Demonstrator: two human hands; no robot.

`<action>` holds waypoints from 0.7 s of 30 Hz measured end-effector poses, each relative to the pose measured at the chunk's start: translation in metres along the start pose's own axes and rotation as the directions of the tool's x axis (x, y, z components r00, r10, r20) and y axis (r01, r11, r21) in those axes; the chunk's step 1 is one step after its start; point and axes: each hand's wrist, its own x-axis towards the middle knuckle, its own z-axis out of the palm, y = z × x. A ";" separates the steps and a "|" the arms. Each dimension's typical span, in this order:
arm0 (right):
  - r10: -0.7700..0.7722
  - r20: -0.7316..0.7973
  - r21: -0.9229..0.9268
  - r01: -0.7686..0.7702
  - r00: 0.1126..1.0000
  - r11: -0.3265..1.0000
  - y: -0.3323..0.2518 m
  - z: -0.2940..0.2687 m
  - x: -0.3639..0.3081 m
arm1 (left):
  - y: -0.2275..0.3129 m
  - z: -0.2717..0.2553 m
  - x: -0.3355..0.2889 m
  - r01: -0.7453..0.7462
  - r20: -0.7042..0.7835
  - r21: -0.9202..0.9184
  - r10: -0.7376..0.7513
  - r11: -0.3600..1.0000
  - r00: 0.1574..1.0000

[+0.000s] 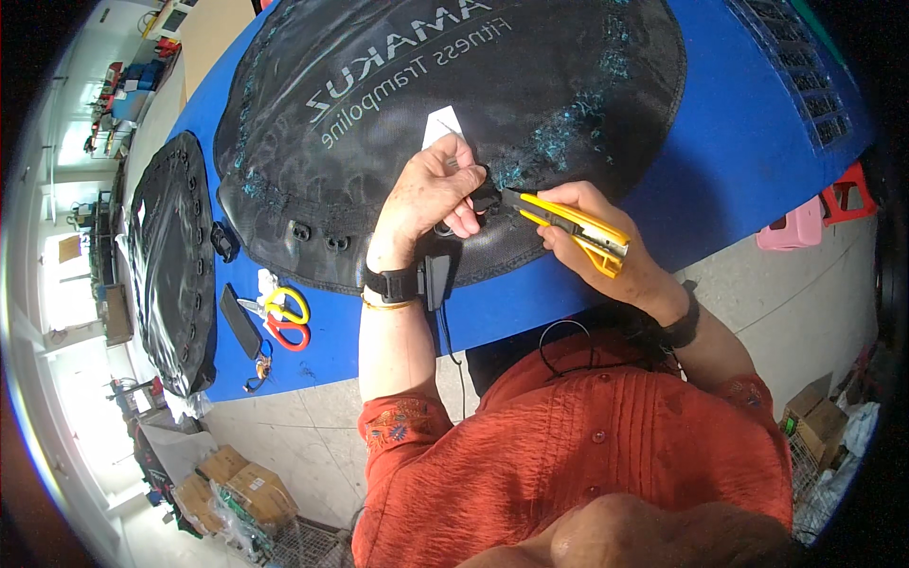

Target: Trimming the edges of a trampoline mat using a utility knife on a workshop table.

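A large round black trampoline mat [312, 189] lies over the blue table [705, 199], with teal thread scraps [559, 140] scattered on it. Near the mat's close edge, my left hand [421, 199] is closed, thumb and fingers pinching a black webbing loop [486, 196]. A white label [439, 125] sticks out just beyond those fingers. From the right, my right hand [639, 275] grips yellow thread snips [579, 220]. Their dark tips point left, close beside the loop; whether they touch it I cannot tell. My left fingers partly cover the loop.
Left of the mat lie scissors [287, 317] with yellow and red handles, a flat black case [240, 322] and a small black strapped item [223, 241]. A second black mat [170, 275] rests at the table's left edge. Pink [793, 227] and red [849, 194] stools stand at right.
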 end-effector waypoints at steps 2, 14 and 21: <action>0.034 0.003 -0.001 -0.034 0.999 0.999 0.001 -0.001 -0.001 | -0.003 -0.001 0.001 -0.005 0.013 -0.035 0.005 0.999 1.000; 0.091 0.025 0.125 -0.093 0.996 0.988 0.000 -0.004 -0.001 | 0.005 -0.007 -0.005 0.082 0.015 0.117 -0.085 0.990 0.996; 0.173 0.021 0.210 -0.174 0.985 0.962 -0.009 -0.003 0.002 | 0.003 -0.010 -0.004 0.064 0.040 0.112 -0.068 0.992 0.997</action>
